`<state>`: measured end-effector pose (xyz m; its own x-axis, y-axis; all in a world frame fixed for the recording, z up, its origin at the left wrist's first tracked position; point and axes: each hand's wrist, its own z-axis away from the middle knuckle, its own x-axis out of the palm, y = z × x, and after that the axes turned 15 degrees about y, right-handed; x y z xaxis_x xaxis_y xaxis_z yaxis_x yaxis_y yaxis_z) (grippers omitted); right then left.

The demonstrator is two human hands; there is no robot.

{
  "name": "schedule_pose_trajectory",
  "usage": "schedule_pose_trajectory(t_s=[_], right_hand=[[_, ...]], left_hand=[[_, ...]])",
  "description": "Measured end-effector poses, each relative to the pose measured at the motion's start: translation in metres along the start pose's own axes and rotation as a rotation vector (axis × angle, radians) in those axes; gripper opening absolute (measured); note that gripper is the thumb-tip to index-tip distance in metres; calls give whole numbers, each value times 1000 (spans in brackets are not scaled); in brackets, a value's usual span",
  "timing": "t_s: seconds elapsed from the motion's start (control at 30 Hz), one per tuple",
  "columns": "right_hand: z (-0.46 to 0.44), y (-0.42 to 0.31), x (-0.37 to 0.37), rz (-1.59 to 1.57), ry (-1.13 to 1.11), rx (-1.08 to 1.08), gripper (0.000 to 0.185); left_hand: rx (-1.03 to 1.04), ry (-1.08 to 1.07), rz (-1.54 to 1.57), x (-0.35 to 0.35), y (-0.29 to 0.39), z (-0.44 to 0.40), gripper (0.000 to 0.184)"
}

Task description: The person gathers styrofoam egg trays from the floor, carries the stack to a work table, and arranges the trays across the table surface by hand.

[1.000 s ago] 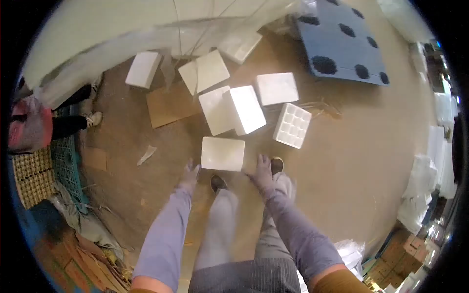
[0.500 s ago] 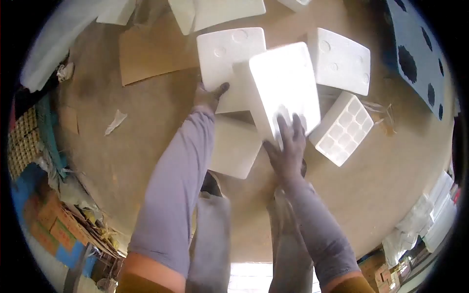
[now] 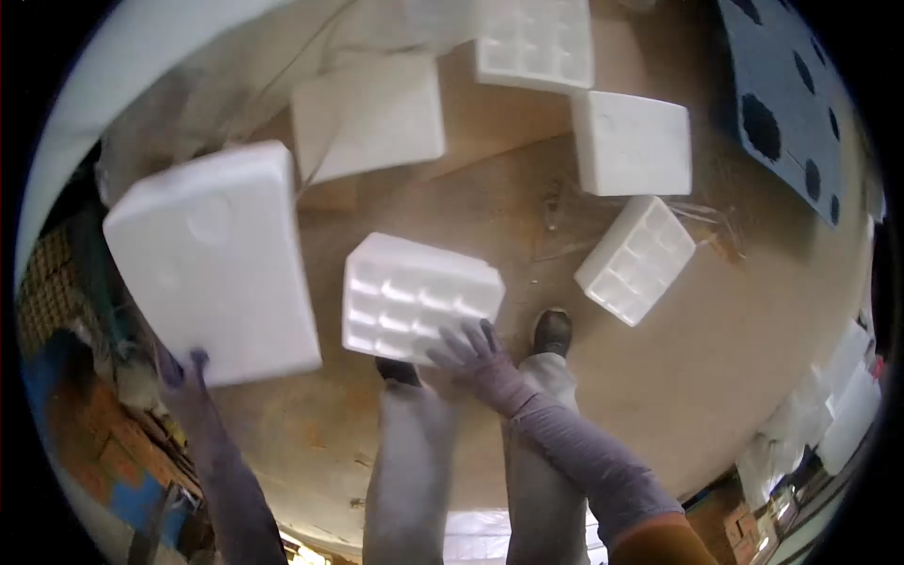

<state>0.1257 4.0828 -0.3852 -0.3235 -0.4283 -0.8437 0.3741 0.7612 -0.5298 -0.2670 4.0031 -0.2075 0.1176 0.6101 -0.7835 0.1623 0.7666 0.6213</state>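
Observation:
At the left, my gloved left hand [image 3: 184, 377] grips the near edge of a large white foam block [image 3: 217, 268], raised and tilted. My gloved right hand [image 3: 480, 363] has its fingers spread against the lower right edge of a white foam tray [image 3: 419, 297] whose compartments face up. Another compartmented tray [image 3: 638, 259] lies to the right. Beyond it is a smooth white block [image 3: 636, 146]. One more compartmented tray [image 3: 535, 42] is at the top, and a flat white piece [image 3: 367, 118] lies at the upper left.
A blue panel with black patches [image 3: 786, 104] stands at the upper right. Thin strapping [image 3: 706, 217] lies by the right tray. My shoes [image 3: 553, 331] and legs are below the middle. Cardboard [image 3: 113, 452] is piled at the lower left, clear plastic [image 3: 772, 452] at the lower right.
My left hand has moved left and now holds a large foam block. My right hand has shifted left and down to a tray. Compartmented sides now show at the middle and top.

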Motion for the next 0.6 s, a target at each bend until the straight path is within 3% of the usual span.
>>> schedule_pose_trajectory(t_s=[0.03, 0.1, 0.13, 0.17, 0.2, 0.23, 0.3, 0.37, 0.43, 0.47, 0.5, 0.53, 0.57, 0.6], right_hand=[[5, 8, -11, 99, 22, 106, 68], [10, 27, -39, 291, 66, 300, 77], [17, 48, -43, 236, 188, 636, 85], [25, 77, -41, 165, 322, 967, 93], [31, 106, -37, 285, 364, 1010, 98], [37, 132, -31, 397, 408, 1053, 102], [31, 169, -17, 638, 88, 1257, 96], [59, 209, -5, 678, 97, 1112, 85], [70, 193, -37, 387, 371, 1171, 79], [54, 154, -63, 263, 555, 1300, 79], [66, 133, -76, 287, 607, 1092, 79], [73, 105, -94, 317, 663, 798, 70], [74, 71, -107, 338, 643, 653, 61], [72, 39, -118, 230, 453, 503, 58]], left_hand=[[-74, -229, 150, -12, -19, 12, 65], [-211, -448, 182, 9, -54, 62, 76], [-222, -467, 76, 37, -26, 103, 79], [-37, -725, -217, 55, -39, 106, 81], [-10, -751, 9, 83, -43, 128, 77], [-169, -834, -112, 96, -40, 137, 79], [221, -777, -200, 102, -82, 135, 86], [533, -688, -345, 93, -81, 133, 89], [417, -597, -378, 75, -72, 133, 89], [374, -506, -366, 64, -68, 138, 88], [143, -420, -214, 53, -36, 142, 87], [-69, -300, -37, 43, -4, 145, 86], [-214, -283, 136, 34, 22, 149, 84], [-358, -248, 310, 26, 49, 153, 81]])
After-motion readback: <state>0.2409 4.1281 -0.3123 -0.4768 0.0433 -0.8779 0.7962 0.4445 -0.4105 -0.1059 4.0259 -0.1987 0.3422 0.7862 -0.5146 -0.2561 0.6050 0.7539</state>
